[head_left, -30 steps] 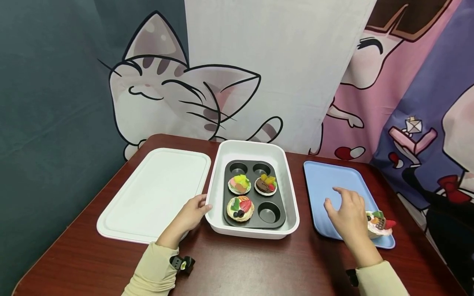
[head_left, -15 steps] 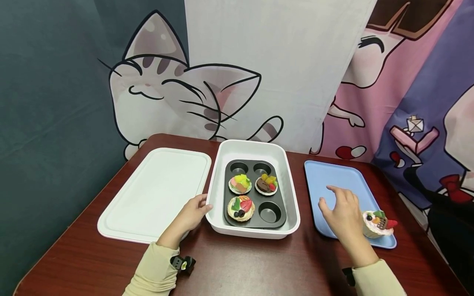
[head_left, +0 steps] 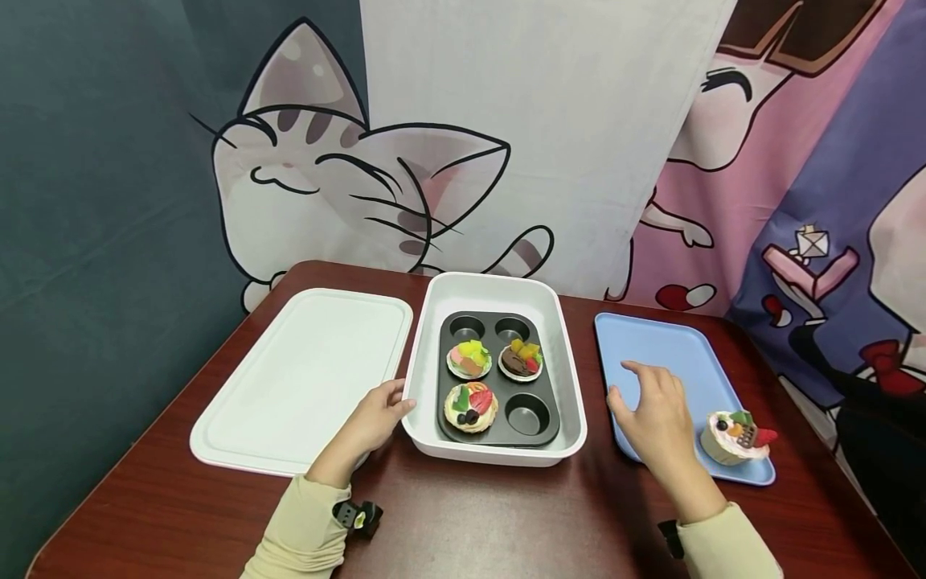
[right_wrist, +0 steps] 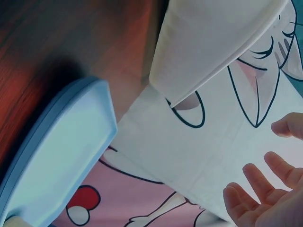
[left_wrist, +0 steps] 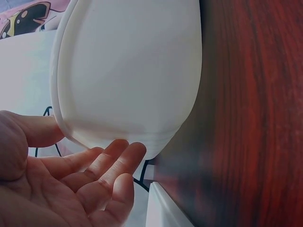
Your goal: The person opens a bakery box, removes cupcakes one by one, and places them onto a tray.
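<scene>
My left hand point(head_left: 370, 420) holds the near-left corner of a deep white bin point(head_left: 492, 457). In the left wrist view its thumb point(left_wrist: 42, 131) lies against the rim and its fingers meet the bin's outer wall. A dark muffin pan point(head_left: 499, 438) inside carries a strawberry-topped tart point(head_left: 470, 408) at near left, a cupcake with yellow pieces point(head_left: 469, 359) at middle left and a chocolate cupcake point(head_left: 521, 360) at middle right. My right hand point(head_left: 654, 422), fingers spread and holding nothing, hovers over the left side of a blue tray point(head_left: 654, 338). A cream-topped cupcake point(head_left: 731, 438) sits at that tray's near-right corner.
A flat white tray point(head_left: 311, 370) lies left of the bin on the brown wooden table point(head_left: 463, 523). Cartoon-printed curtains point(head_left: 564, 121) hang right behind the table. The muffin pan's two far cups and near-right cup hold nothing.
My right hand has moved left across the blue tray, away from the cream-topped cupcake, which now shows fully. My left hand and the bin have stayed in place.
</scene>
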`<action>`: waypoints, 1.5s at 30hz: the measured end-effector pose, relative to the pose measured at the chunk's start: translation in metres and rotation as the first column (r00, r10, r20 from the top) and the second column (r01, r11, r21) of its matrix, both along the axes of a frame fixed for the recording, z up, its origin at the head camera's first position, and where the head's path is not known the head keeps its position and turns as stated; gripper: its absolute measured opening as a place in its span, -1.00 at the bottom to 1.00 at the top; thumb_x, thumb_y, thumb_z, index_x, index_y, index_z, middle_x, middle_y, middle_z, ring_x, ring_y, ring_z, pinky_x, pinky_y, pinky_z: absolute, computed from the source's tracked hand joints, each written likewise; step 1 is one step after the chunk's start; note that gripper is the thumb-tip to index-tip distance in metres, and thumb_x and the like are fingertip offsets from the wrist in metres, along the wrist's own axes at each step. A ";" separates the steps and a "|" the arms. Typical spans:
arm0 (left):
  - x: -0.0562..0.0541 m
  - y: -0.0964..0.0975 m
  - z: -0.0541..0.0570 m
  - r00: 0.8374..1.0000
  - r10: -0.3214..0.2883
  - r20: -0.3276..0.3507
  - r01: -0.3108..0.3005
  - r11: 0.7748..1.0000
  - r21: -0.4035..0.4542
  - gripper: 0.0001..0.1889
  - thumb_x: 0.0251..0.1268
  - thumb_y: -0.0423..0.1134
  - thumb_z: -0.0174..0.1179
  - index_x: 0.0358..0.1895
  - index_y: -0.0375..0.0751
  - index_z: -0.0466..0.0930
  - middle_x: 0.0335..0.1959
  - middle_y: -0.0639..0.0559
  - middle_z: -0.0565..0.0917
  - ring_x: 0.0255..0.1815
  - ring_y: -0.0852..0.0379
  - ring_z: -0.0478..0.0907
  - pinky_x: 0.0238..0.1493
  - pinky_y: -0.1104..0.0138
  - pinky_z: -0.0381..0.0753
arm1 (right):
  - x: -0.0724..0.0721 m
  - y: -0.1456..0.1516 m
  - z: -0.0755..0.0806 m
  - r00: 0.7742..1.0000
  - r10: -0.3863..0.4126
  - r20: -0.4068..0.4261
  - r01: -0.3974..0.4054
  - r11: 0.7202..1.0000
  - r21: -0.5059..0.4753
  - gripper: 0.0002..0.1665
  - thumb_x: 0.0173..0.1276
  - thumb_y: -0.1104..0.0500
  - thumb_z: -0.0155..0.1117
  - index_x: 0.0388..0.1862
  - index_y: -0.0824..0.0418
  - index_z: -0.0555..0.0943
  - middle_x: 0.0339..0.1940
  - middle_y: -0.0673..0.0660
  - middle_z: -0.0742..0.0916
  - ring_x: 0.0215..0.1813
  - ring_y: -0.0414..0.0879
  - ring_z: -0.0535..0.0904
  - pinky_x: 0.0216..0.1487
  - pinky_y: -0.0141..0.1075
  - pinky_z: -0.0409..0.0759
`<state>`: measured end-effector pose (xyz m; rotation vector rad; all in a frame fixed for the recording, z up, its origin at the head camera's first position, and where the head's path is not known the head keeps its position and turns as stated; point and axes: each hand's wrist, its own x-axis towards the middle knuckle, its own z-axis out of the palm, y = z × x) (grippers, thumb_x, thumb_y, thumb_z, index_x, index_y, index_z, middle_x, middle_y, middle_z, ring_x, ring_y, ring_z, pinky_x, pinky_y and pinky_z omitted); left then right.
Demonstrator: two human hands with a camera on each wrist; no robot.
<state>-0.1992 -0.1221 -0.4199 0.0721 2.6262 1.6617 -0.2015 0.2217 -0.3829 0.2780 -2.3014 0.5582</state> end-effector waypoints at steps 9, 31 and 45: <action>0.001 0.000 0.000 1.000 0.009 -0.006 -0.009 1.000 -0.011 -0.58 0.20 -0.39 0.02 0.10 -0.54 0.26 -0.12 -0.31 0.52 -0.11 -0.06 0.48 -0.06 0.14 0.40 | -0.001 -0.016 -0.002 0.999 0.044 -0.002 -0.044 0.999 0.025 -0.59 -0.09 0.26 0.31 -0.19 0.36 0.52 -0.28 0.33 0.53 -0.18 0.25 0.36 -0.20 0.02 0.32; 0.002 0.000 0.001 1.000 0.009 -0.008 -0.008 1.000 0.004 -0.58 0.20 -0.39 0.02 0.10 -0.55 0.25 -0.10 -0.35 0.50 -0.08 -0.09 0.46 -0.03 0.12 0.37 | -0.003 -0.045 -0.006 0.990 0.142 0.005 -0.142 0.990 0.025 -0.59 -0.10 0.25 0.30 -0.20 0.33 0.51 -0.31 0.28 0.54 -0.20 0.21 0.38 -0.24 -0.02 0.35; 0.001 0.000 -0.002 1.000 0.013 -0.007 -0.013 0.999 0.030 -0.58 0.20 -0.40 0.01 0.10 -0.55 0.25 -0.11 -0.34 0.51 -0.08 -0.08 0.46 -0.03 0.13 0.38 | -0.002 -0.072 -0.014 0.985 0.162 0.066 -0.165 0.985 0.044 -0.60 -0.10 0.22 0.34 -0.21 0.29 0.53 -0.31 0.19 0.53 -0.24 0.11 0.39 -0.36 -0.11 0.42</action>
